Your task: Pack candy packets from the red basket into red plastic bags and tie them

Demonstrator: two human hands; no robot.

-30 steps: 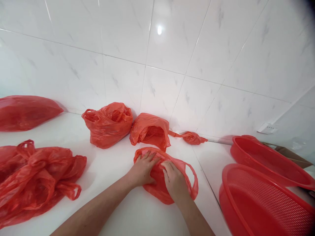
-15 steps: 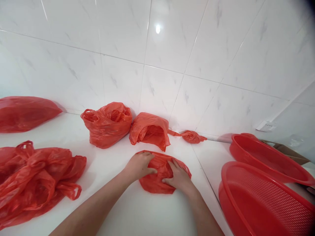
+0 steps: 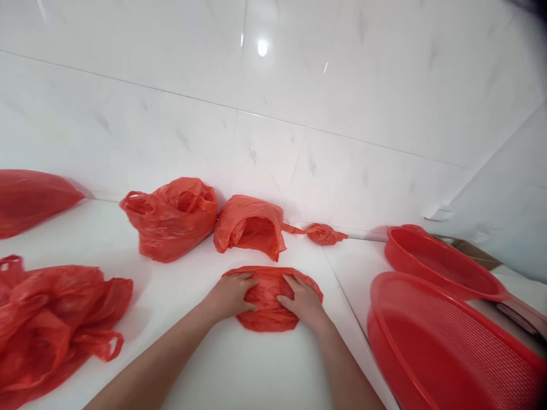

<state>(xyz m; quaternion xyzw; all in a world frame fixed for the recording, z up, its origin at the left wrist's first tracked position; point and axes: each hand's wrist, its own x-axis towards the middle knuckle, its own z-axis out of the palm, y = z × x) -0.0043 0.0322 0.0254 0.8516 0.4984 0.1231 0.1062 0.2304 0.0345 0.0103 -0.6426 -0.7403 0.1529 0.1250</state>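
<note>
A crumpled red plastic bag lies bunched on the white counter in front of me. My left hand grips its left side with curled fingers. My right hand presses and grips its right side. Both hands squeeze the bag into a compact, rounded wad between them.
Behind stand an open red bag, another lying on its side and a knotted one. A heap of red bags lies left, one more far left. Two red plastic baskets sit right. Tiled wall behind.
The bag, spread out with its handles showing a second ago, has been gathered and folded into a smaller wad. Both hands have closed in on it. My view shifted slightly right.
</note>
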